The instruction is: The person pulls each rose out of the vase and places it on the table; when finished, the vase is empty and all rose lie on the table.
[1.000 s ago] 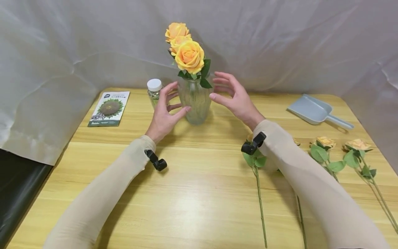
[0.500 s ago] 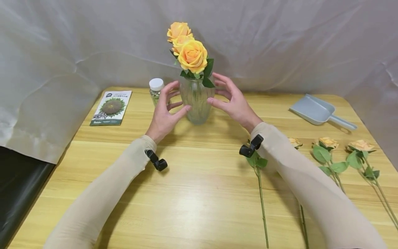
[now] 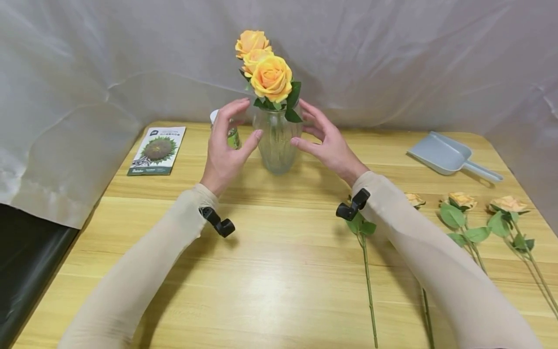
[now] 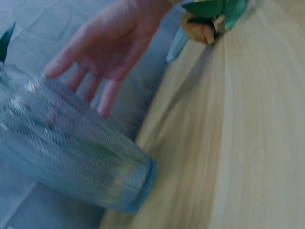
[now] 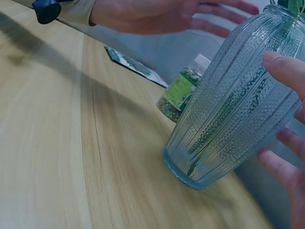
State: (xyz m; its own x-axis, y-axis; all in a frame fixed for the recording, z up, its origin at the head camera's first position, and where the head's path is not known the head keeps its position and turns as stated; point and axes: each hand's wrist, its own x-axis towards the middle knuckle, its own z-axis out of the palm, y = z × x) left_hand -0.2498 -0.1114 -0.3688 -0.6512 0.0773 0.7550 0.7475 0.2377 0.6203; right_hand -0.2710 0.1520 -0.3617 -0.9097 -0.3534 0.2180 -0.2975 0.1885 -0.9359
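Note:
A clear ribbed glass vase [image 3: 279, 148] stands upright on the wooden table, with several yellow-orange roses [image 3: 271, 78] and their dark leaves rising from its mouth. My left hand [image 3: 225, 150] is at the vase's left side, fingers loosely bent and thumb spread toward the glass. On the other side my right hand [image 3: 328, 144] has its thumb and fingertips right at the glass, fingers relaxed. The right wrist view shows a green stem through the ribbed glass [image 5: 228, 114], with the right thumb [image 5: 286, 71] overlapping it. In the left wrist view the right hand [image 4: 119, 43] appears with spread fingers.
Behind my left hand is a small white-capped bottle [image 5: 180, 93] with a green label. A sunflower packet [image 3: 157, 150] lies at the back left. On the right are a blue-grey dustpan [image 3: 442, 155] and several loose roses [image 3: 507, 204]. A grey sheet [image 3: 392, 63] hangs behind.
The left hand has risen slightly and opened away from the vase, now covering more of the bottle. The right hand has come closer around the glass. The view has shifted slightly.

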